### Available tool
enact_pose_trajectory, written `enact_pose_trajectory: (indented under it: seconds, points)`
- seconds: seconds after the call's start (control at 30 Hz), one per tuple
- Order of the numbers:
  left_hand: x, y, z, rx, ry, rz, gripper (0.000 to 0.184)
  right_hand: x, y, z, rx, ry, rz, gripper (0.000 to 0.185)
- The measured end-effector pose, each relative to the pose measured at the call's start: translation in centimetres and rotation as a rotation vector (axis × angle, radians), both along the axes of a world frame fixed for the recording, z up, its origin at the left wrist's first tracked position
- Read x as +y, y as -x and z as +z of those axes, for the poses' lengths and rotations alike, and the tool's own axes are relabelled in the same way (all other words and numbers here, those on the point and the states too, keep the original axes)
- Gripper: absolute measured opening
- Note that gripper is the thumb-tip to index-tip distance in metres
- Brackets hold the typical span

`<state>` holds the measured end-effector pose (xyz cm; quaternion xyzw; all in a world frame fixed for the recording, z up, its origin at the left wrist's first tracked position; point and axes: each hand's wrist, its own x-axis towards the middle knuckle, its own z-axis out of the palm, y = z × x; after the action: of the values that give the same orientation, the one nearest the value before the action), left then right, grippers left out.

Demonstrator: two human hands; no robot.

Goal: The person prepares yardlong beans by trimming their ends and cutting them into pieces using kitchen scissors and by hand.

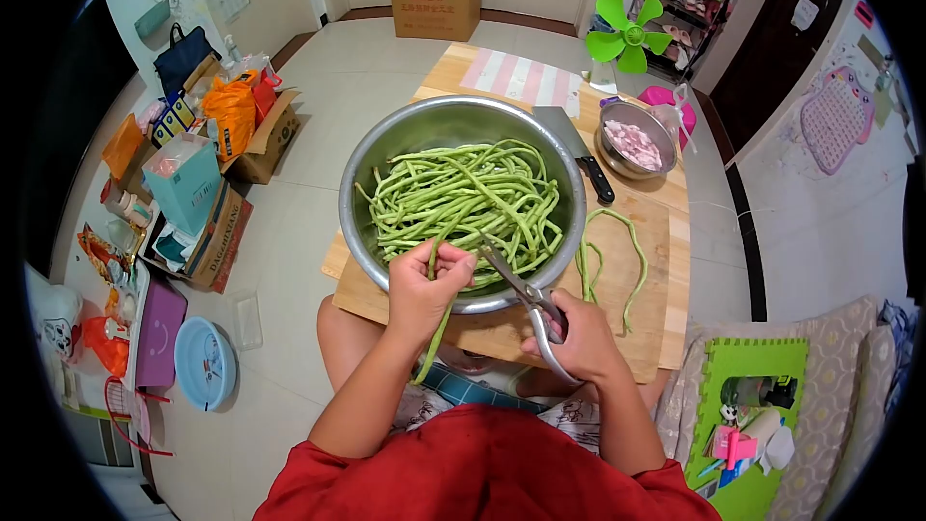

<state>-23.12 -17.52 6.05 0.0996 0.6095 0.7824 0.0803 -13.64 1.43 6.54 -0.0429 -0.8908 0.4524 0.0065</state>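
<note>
A large metal bowl (362, 222) full of long green beans (453, 195) stands on a wooden cutting board (627, 357). My left hand (424, 291) is closed around a long bean (436, 338), which hangs down below the fist over the bowl's near rim. In my right hand (579, 340) is a pair of scissors (526, 291), its fingers round the handles. The blades point up and left over the bowl, close to my left fingertips. A few loose beans (634, 260) lie on the board right of the bowl.
A cleaver (574, 150) and a small metal bowl of raw meat (632, 140) are to the right of the big bowl. Behind them stands a green fan (629, 34). Cardboard boxes (217, 232) and a blue basin (204, 364) sit on the floor at left.
</note>
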Motion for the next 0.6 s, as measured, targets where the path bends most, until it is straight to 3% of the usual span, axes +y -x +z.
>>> enact_pose_trajectory:
  seconds: [0.47, 0.6]
  points:
    - [-0.03, -0.09, -0.12, 0.008, 0.018, -0.027, 0.010, -0.71, 0.05, 0.10, -0.017, -0.068, 0.012, 0.045]
    - [0.01, -0.14, 0.04, 0.008, 0.023, -0.030, 0.009, -0.60, 0.04, 0.24, -0.048, -0.110, 0.024, 0.053]
